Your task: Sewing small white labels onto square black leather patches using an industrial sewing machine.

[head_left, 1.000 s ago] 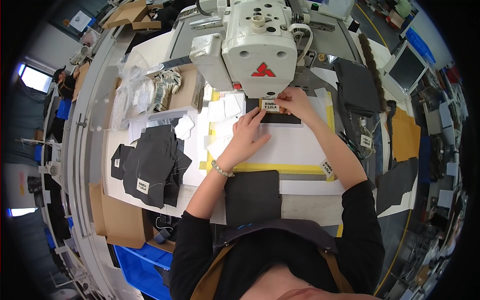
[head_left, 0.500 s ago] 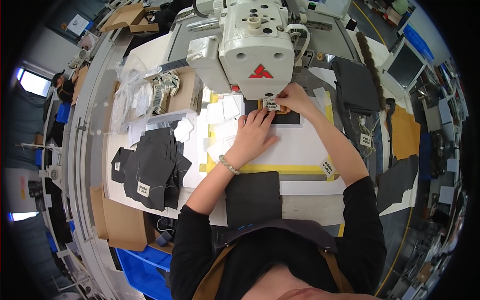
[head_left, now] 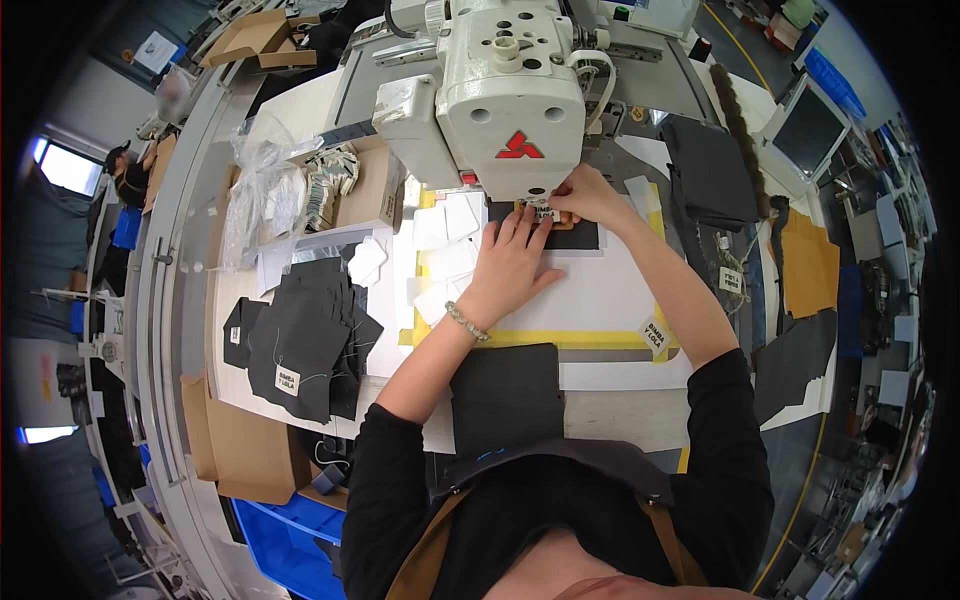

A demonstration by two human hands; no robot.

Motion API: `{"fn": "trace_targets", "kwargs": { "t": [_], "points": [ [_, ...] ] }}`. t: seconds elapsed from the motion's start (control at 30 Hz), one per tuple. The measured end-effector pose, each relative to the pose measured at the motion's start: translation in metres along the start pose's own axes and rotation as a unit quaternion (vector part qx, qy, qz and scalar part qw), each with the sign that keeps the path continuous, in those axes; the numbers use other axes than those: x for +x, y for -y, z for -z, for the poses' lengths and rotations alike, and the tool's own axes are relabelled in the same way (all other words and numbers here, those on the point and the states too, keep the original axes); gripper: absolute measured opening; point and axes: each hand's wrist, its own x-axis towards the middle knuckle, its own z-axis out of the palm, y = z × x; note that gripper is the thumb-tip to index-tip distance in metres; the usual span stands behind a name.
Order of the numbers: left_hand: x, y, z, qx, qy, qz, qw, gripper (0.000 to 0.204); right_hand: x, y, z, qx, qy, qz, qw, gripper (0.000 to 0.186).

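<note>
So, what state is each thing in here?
Label: partly covered by fingers.
Left hand: fingers spread, tips at label.
Right hand: fingers bent, by label.
Machine: running or not, can't tell.
Tabletop box: open, part filled.
Cloth pile: uneven.
Screen: dark.
Blue bin: open.

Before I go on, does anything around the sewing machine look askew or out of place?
One white label lies askew over the lower right corner of the yellow tape, tilted and by itself. The dark fabric pile on the left looks uneven, with loose threads across it. I see no spill.
</note>
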Motion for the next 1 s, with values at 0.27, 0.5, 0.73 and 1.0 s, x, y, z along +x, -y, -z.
{"fn": "trace_targets", "kwargs": {
  "t": [0.27,0.5,0.73,1.0],
  "points": [
    [0.007,0.003,-0.005,0.06,0.0,0.003,0.998,0.071,-0.007,0.004,-0.007,0.003,-0.023,0.017,1.0,0.012],
    [0.006,0.003,-0.006,0.05,-0.011,0.001,0.999,0.07,-0.011,-0.01,-0.009,0.014,-0.064,0.041,0.997,0.014],
    [0.008,0.008,0.002,0.028,0.044,0.033,0.998,0.065,-0.035,-0.004,0.003,-0.325,-0.107,0.19,0.92,0.013],
    [-0.002,0.003,0.007,-0.029,0.013,0.009,0.999,0.059,-0.056,-0.012,0.002,-0.443,-0.042,0.372,0.815,0.025]
  ]
}}
